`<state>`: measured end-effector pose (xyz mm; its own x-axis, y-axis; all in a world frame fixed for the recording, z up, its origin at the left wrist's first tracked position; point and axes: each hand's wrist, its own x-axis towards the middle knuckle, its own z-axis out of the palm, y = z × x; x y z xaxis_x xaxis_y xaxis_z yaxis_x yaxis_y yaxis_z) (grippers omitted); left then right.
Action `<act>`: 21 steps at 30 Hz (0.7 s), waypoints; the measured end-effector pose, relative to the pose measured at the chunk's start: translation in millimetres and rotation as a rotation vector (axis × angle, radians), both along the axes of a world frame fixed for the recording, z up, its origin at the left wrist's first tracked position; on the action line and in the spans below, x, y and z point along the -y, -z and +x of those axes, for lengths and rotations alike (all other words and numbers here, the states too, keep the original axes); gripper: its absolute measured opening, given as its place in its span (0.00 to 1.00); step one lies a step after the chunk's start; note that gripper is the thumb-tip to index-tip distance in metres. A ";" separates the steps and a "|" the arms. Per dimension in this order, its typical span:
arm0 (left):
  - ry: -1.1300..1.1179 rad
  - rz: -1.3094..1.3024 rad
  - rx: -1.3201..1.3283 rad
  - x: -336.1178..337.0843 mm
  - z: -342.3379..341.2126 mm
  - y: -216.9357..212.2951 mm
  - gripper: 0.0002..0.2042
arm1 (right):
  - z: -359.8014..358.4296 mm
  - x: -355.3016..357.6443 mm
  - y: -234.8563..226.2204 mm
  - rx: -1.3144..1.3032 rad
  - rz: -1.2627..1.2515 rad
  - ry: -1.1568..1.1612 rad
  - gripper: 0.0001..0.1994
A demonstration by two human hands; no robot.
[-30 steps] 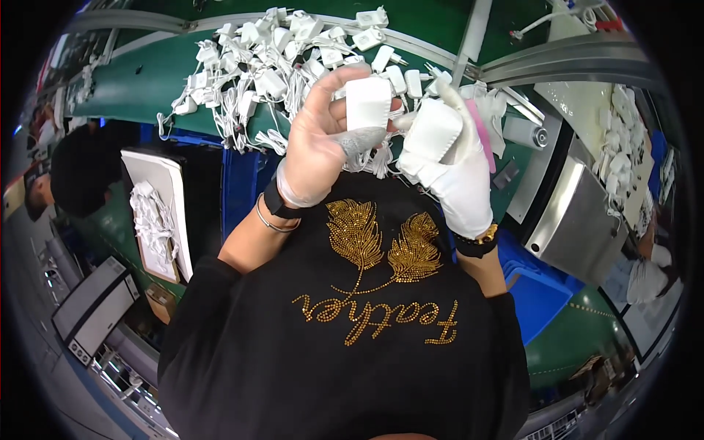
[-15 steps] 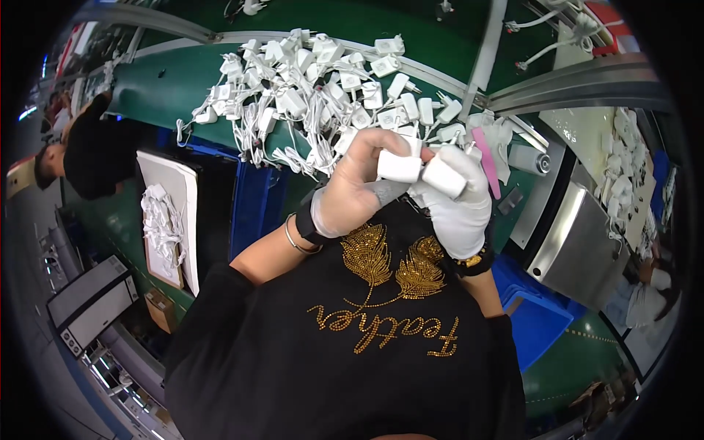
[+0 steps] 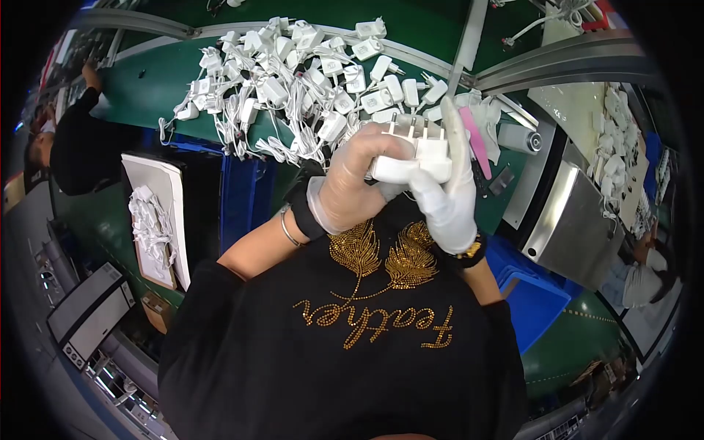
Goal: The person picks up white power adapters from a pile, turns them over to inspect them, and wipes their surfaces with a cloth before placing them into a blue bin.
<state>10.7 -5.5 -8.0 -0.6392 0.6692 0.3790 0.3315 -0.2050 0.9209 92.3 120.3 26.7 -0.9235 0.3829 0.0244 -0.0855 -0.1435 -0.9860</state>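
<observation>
The left hand (image 3: pixel 352 187) and right hand (image 3: pixel 447 202), both gloved, are closed together around white plug adapters (image 3: pixel 412 150), prongs pointing up, held just above the person's chest. Beyond them, a pile of white chargers (image 3: pixel 293 81) with cords lies on the green tabletop (image 3: pixel 154 88).

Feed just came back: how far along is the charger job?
Done: some cabled chargers lie on the white tray at the left. In hand: left hand and right hand together grip white chargers, prongs up. Left: a large tangled pile of chargers on the green table.
</observation>
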 end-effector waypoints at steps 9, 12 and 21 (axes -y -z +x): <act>-0.011 -0.117 -0.106 -0.5 6.0 6.5 0.28 | -4.7 -2.4 19.8 0.126 -0.168 0.286 0.21; -0.006 -0.063 -0.038 0.5 6.3 7.9 0.29 | -2.1 -1.7 19.6 0.073 -0.297 0.255 0.18; 0.002 -0.152 -0.103 -0.4 7.6 8.3 0.30 | -0.4 -0.3 11.2 0.131 -0.105 0.218 0.18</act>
<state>18.2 -5.2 -16.3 -0.6011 0.7246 0.3371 0.4255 -0.0668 0.9025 91.9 120.5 15.5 -0.8115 0.5672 -0.1404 0.0022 -0.2374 -0.9714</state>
